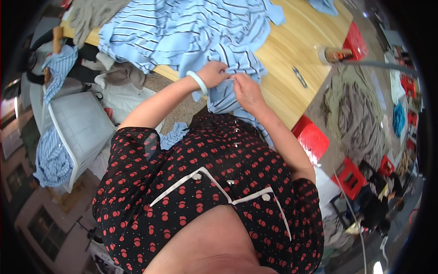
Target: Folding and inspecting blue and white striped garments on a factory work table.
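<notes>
A light blue knit garment piece with dark and white stripes (223, 97) hangs over the near edge of the wooden table, in front of my body. My left hand (213, 74), with a pale bangle (197, 82) at the wrist, has its fingers closed on the fabric. Close beside it, my right hand (249, 92) pinches the same fabric, fingertips almost meeting the left ones. Whatever small detail lies between the fingertips is too small to make out. Beyond the hands spreads a large heap of the same striped pieces (182, 32). Small metal thread snips (299, 76) lie on the table to the right.
The wooden table (292, 41) carries a round container (333, 55) near its right edge. Red stools (311, 139) stand by the right side, with grey-green cloth heaped (356, 114) on the floor. A whitish bin (82, 121) stands left; a person's arm (57, 41) shows at far left.
</notes>
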The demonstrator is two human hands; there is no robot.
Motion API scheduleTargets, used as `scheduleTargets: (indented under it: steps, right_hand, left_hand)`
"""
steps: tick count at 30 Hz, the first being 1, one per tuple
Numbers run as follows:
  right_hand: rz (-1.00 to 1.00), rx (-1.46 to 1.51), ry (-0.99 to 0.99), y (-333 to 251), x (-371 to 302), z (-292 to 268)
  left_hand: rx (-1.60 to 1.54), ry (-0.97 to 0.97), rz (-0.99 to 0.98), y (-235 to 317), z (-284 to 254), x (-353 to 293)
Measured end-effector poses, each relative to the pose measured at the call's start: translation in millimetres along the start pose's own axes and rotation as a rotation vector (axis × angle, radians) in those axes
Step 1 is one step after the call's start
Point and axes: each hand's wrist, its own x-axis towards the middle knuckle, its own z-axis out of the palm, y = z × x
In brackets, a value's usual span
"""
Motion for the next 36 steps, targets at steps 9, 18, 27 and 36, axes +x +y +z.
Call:
scheduleTargets:
  steps: [9, 18, 27, 36]
  right_hand:
    - [0.065, -0.062, 0.03, -3.3, 5.7, -3.6]
    - [0.097, -0.046, 0.098, -20.6, 9.2, -9.9]
    - [-0.027, -0.339, 0.059, -16.6, 1.6, -13.4]
    - [-0.141, -0.354, 0.063, -16.0, 15.1, -13.5]
  left_hand:
    - [0.075, 0.066, -0.06, -13.8, 25.1, 18.9]
    - [0.086, -0.018, -0.079, -2.0, 6.8, 16.5]
    - [0.278, 0.086, 0.046, 19.9, 11.9, 4.2]
    - [0.283, 0.197, 0.127, 16.0, 18.1, -7.5]
